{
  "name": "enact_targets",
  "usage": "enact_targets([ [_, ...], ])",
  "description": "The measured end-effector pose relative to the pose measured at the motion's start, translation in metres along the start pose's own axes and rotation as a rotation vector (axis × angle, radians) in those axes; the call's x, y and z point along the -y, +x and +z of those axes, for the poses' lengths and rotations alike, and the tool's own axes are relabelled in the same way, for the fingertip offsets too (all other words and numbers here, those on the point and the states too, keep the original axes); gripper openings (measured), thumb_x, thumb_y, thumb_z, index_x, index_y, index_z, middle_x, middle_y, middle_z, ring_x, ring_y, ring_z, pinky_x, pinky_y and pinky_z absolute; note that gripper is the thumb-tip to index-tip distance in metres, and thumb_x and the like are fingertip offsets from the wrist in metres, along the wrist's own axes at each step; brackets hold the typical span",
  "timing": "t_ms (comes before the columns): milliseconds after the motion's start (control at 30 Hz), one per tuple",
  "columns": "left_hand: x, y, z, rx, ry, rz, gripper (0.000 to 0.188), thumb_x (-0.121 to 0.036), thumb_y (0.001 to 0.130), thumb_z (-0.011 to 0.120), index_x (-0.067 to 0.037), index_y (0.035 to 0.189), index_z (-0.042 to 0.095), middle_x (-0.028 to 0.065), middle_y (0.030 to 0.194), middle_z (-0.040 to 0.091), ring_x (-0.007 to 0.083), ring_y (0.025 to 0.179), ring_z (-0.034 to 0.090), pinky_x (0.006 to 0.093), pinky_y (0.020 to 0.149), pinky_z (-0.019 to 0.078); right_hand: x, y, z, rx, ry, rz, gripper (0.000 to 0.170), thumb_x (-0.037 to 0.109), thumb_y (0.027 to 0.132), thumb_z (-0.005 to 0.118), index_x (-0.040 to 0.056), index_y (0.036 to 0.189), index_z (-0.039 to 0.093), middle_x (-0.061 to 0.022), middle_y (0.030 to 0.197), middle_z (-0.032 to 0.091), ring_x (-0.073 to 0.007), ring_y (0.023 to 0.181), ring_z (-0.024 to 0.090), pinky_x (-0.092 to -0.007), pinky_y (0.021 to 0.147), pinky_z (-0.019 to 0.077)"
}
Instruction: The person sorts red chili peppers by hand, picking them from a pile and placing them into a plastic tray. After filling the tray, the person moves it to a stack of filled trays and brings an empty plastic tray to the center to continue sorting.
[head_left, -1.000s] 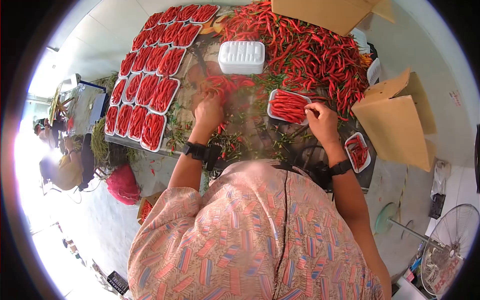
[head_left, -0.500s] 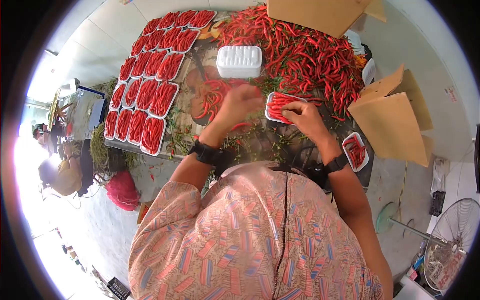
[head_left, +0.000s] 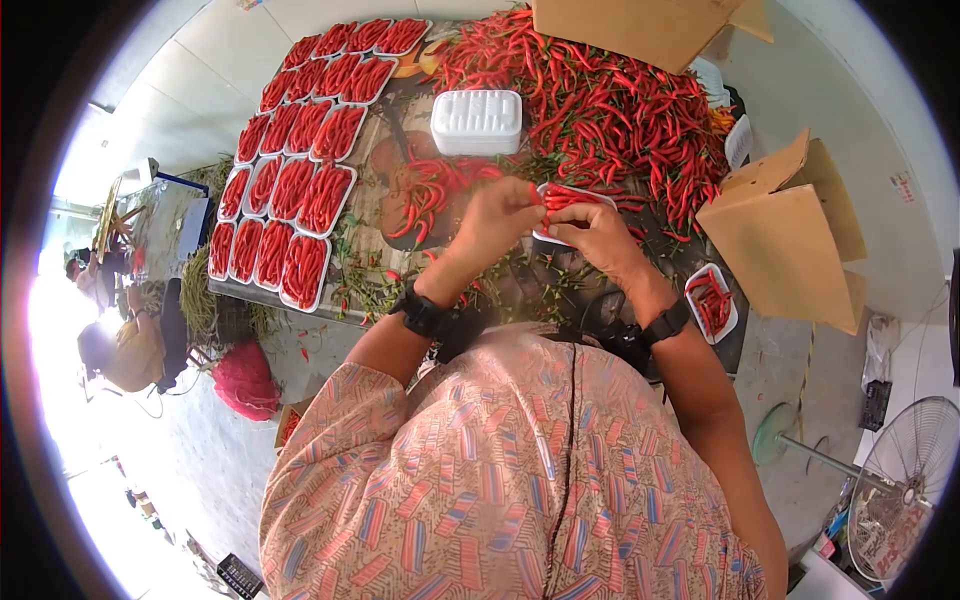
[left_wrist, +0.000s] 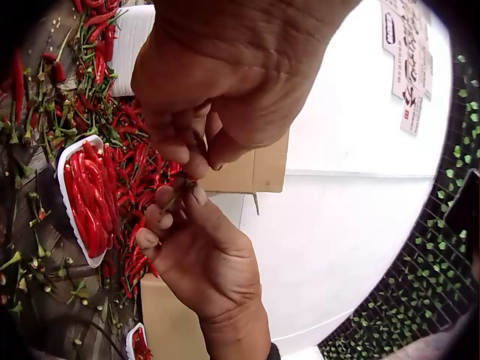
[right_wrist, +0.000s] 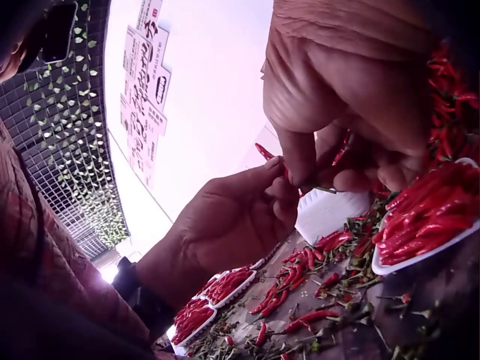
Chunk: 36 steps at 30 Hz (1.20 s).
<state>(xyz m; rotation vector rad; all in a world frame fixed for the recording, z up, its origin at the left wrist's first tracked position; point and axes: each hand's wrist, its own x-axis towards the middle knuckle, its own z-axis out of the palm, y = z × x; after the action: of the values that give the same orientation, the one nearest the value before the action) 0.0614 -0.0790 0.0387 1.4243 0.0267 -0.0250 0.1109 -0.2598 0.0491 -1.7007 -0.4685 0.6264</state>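
Observation:
My left hand and right hand meet fingertip to fingertip at the near left side of a white tray of red chili peppers. Between the left thumb and fingers is a red chili pepper, its tip poking out past the thumb. The right thumb and fingertips pinch its green-stem end, largely hidden behind the fingers. Both hands are raised above the table in the wrist views. A few loose chili peppers lie beyond the left hand, and scattered green stems lie below the hands.
Filled trays of chili peppers stand in rows at left. A stack of white trays is at centre back, beside a large chili heap. A cardboard box and a small tray of darker chilies are at right.
My left hand has come from the loose chilies on the left across to the right hand. The right hand has moved left from the tray's right edge to meet it, now pinching a chili's stem end.

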Motion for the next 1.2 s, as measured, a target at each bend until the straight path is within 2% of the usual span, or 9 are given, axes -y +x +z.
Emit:
enact_targets([
  [200, -0.013, -0.003, 0.012, -0.11, 0.265, 0.034, 0.014, -0.004, 0.081, 0.066, -0.001, 0.092, 0.058, 0.0047, 0.083, 0.063, 0.0119, 0.073, 0.06, 0.0275, 0.064, 0.0484, 0.001, 0.002, -0.001, -0.037, -0.102, -0.017, 0.016, 0.011, 0.085, 0.066, -0.0025, 0.092, 0.068, 0.0003, 0.081, 0.064, -0.0052, 0.073, 0.055, -0.0219, 0.067, 0.0448],
  [367, -0.015, -0.001, 0.015, -0.059, 0.672, 0.672, 0.017, -0.005, 0.076, 0.067, -0.003, 0.091, 0.058, 0.0128, 0.077, 0.057, 0.027, 0.068, 0.058, 0.0352, 0.061, 0.0463, -0.014, 0.011, -0.007, -0.07, -0.051, 0.052, 0.02, 0.017, 0.088, 0.062, -0.0023, 0.087, 0.067, 0.0011, 0.075, 0.061, -0.005, 0.065, 0.051, -0.0218, 0.059, 0.0407],
  [500, -0.036, -0.004, 0.02, -0.068, 0.667, 0.685, 0.016, -0.007, 0.077, 0.067, -0.003, 0.09, 0.059, 0.0134, 0.078, 0.058, 0.0288, 0.07, 0.059, 0.037, 0.063, 0.0472, -0.025, 0.006, -0.022, 0.166, -0.258, -0.075, 0.024, 0.022, 0.086, 0.062, 0.0004, 0.079, 0.068, -0.0037, 0.069, 0.063, -0.0103, 0.06, 0.057, -0.0259, 0.057, 0.0442],
  [600, -0.038, 0.005, 0.008, -0.202, 0.622, 0.298, 0.019, -0.011, 0.079, 0.064, -0.002, 0.095, 0.062, 0.014, 0.083, 0.061, 0.0324, 0.076, 0.06, 0.038, 0.067, 0.0484, -0.027, -0.01, -0.03, 0.323, -0.428, 0.074, 0.027, 0.027, 0.085, 0.062, 0.0025, 0.075, 0.069, -0.004, 0.064, 0.063, -0.0108, 0.058, 0.057, -0.0264, 0.057, 0.0453],
  [633, -0.032, 0.008, 0.002, -0.2, 0.621, 0.298, 0.019, -0.011, 0.079, 0.064, -0.002, 0.095, 0.062, 0.014, 0.083, 0.061, 0.0324, 0.076, 0.06, 0.038, 0.067, 0.0484, -0.025, -0.016, -0.033, 0.31, -0.404, 0.21, 0.037, 0.032, 0.089, 0.058, 0.0015, 0.072, 0.068, -0.0006, 0.062, 0.06, -0.0068, 0.056, 0.051, -0.0239, 0.054, 0.0413],
  [667, -0.024, 0.011, -0.003, -0.17, 0.669, 0.334, 0.019, -0.013, 0.079, 0.064, -0.002, 0.095, 0.063, 0.0142, 0.085, 0.062, 0.0324, 0.078, 0.061, 0.0381, 0.068, 0.0487, -0.046, -0.016, -0.039, 0.196, -0.434, 0.229, 0.023, 0.025, 0.083, 0.063, 0.0034, 0.083, 0.07, -0.0082, 0.067, 0.066, -0.0132, 0.061, 0.061, -0.0304, 0.061, 0.0474],
  [867, 0.012, 0.013, 0.0, -0.005, 0.832, 0.457, 0.015, -0.015, 0.079, 0.062, -0.003, 0.087, 0.064, 0.014, 0.084, 0.062, 0.0332, 0.079, 0.06, 0.0394, 0.071, 0.0492, -0.052, -0.026, -0.048, -0.221, -0.279, 0.115, 0.02, 0.02, 0.078, 0.068, 0.0019, 0.087, 0.07, -0.0102, 0.077, 0.069, -0.0162, 0.069, 0.064, -0.0307, 0.066, 0.0489],
  [1133, 0.049, 0.028, 0.006, 0.086, 1.07, 0.742, 0.004, -0.01, 0.077, 0.058, -0.007, 0.076, 0.06, 0.0115, 0.076, 0.057, 0.0308, 0.072, 0.058, 0.0416, 0.066, 0.0483, -0.051, -0.024, -0.037, -0.33, -0.475, -0.018, 0.019, 0.017, 0.076, 0.068, 0.0052, 0.091, 0.07, -0.0126, 0.086, 0.07, -0.0267, 0.08, 0.068, -0.0346, 0.072, 0.0513],
  [1200, 0.056, 0.03, 0.008, 0.106, 1.155, 0.649, 0.003, -0.012, 0.072, 0.06, -0.01, 0.075, 0.059, 0.0078, 0.078, 0.056, 0.0285, 0.082, 0.058, 0.0498, 0.088, 0.0417, -0.053, -0.024, -0.037, -0.328, -0.479, -0.018, 0.019, 0.017, 0.076, 0.068, 0.005, 0.091, 0.07, -0.0127, 0.086, 0.07, -0.0268, 0.08, 0.068, -0.035, 0.073, 0.0514],
])
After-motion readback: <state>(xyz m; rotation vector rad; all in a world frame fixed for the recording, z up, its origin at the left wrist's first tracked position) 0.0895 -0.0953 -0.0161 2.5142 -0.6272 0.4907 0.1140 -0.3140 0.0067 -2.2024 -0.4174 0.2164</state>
